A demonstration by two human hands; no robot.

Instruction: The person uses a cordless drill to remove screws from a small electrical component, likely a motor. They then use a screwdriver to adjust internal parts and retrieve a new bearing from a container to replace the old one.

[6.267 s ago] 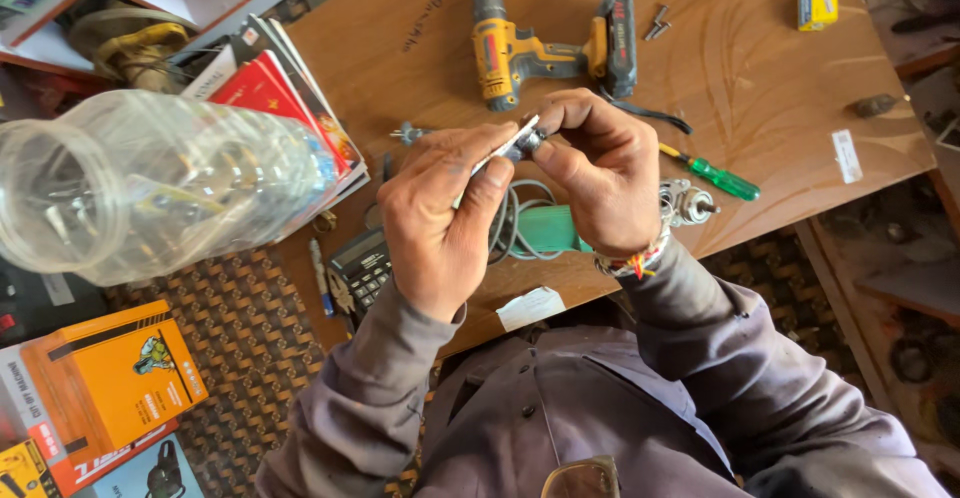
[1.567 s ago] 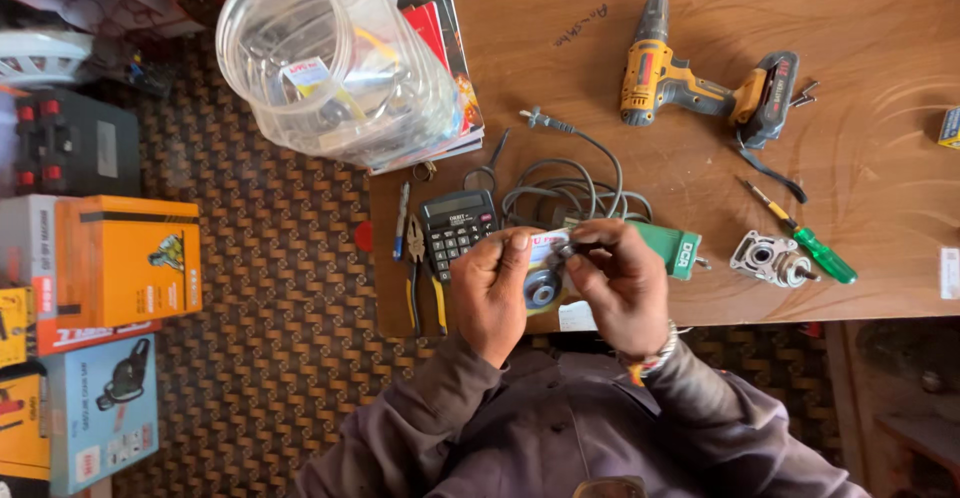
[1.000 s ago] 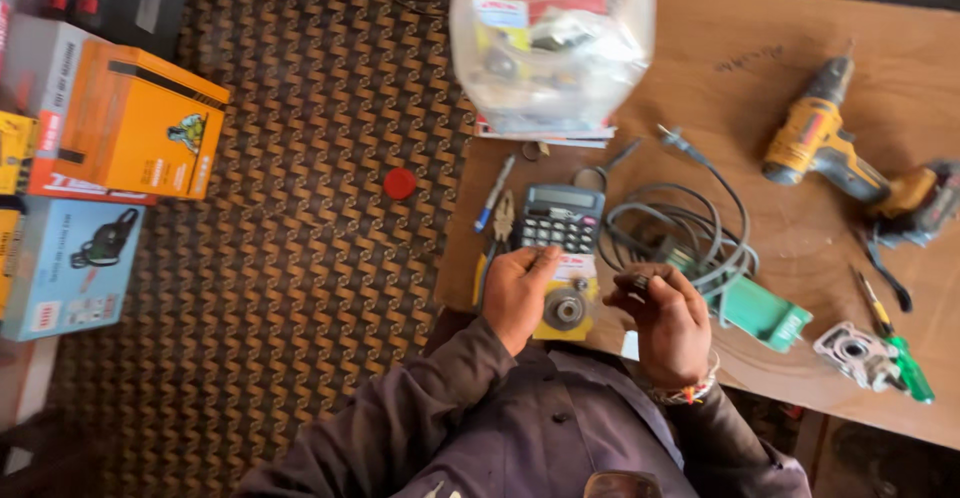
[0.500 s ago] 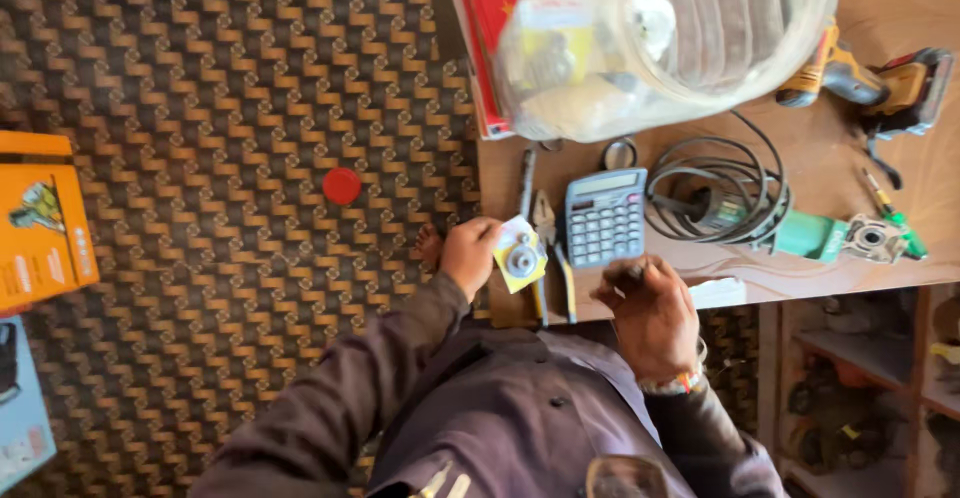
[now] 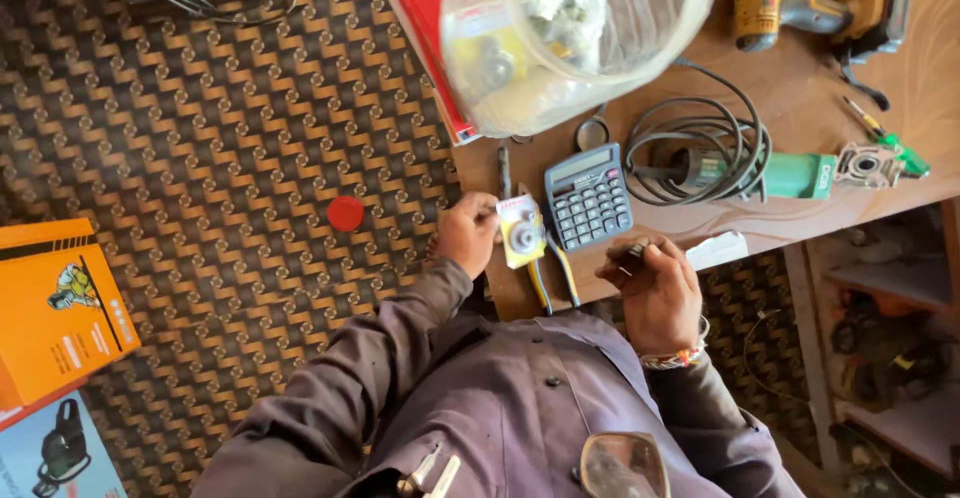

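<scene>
My left hand (image 5: 468, 234) holds a small yellow packet (image 5: 522, 233) with a round metal part showing through it, at the left edge of the wooden table (image 5: 800, 108). My right hand (image 5: 655, 293) is closed on a small dark metal part (image 5: 634, 250) pinched at its fingertips, just off the table's near edge. A grey calculator (image 5: 588, 196) lies between the two hands, slightly beyond them. Pliers with yellow and blue handles (image 5: 548, 270) lie under the packet.
A clear plastic jar (image 5: 570, 33) of small parts stands on red booklets (image 5: 432, 28). A coiled black cable (image 5: 700, 148) leads to a green power tool (image 5: 800, 173). A yellow cordless drill (image 5: 810, 3), a green screwdriver (image 5: 885, 138), a red cap (image 5: 346, 214) on the carpet and orange boxes (image 5: 55, 303) are nearby.
My hands, earlier together on the packet, have drawn apart: the left keeps the packet, the right holds a small dark part. The view has swung left towards the carpet.
</scene>
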